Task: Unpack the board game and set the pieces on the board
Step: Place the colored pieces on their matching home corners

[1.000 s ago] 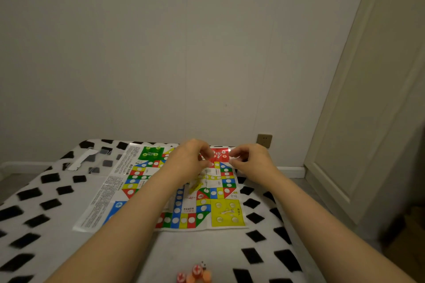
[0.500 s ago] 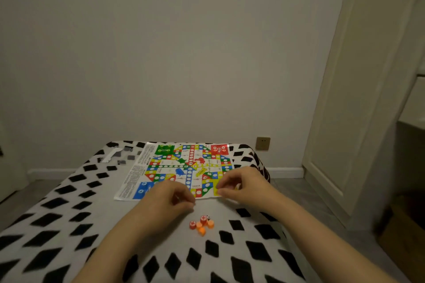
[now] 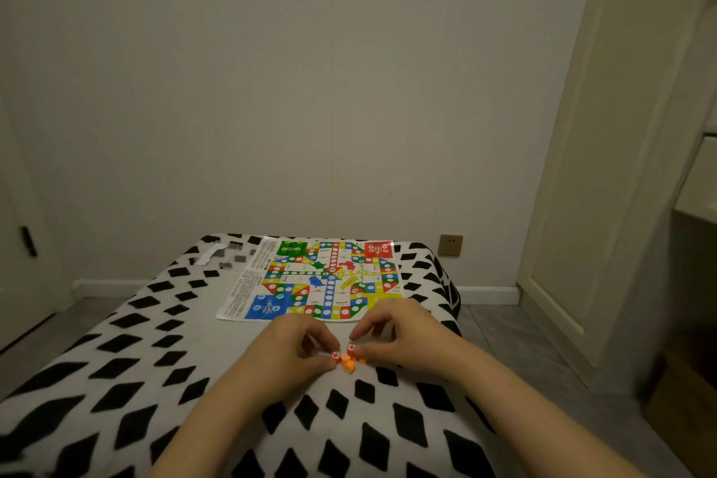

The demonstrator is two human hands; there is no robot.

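**Operator:** Head view, largest item first: the patterned cover (image 3: 116,361) fills the lower frame, black diamonds on white, serving as the work surface. I judge it soft, so small pieces could tip on it.

**Inspector:** And the board?

**Operator:** The board (image 3: 329,279) lies flat at centre frame, unfolded, printed side up, with the rules strip (image 3: 248,283) along its left edge. No pieces stand on it that I can see. A clear wrapper (image 3: 217,256) lies above and to its left, well apart from the hands.

**Inspector:** Hands?

**Operator:** Both sit just below the board's lower edge. My left hand (image 3: 298,345) has thumb and forefinger nearly closed around a red piece (image 3: 336,356); I cannot tell whether it is lifted. My right hand (image 3: 403,334) pinches a second red piece (image 3: 351,348), other fingers spread loosely above.

**Inspector:** Remaining pieces?

**Operator:** Orange pieces (image 3: 349,365) cluster between the fingertips, touching one another. Kept together, I judge, for sorting by colour before placement.
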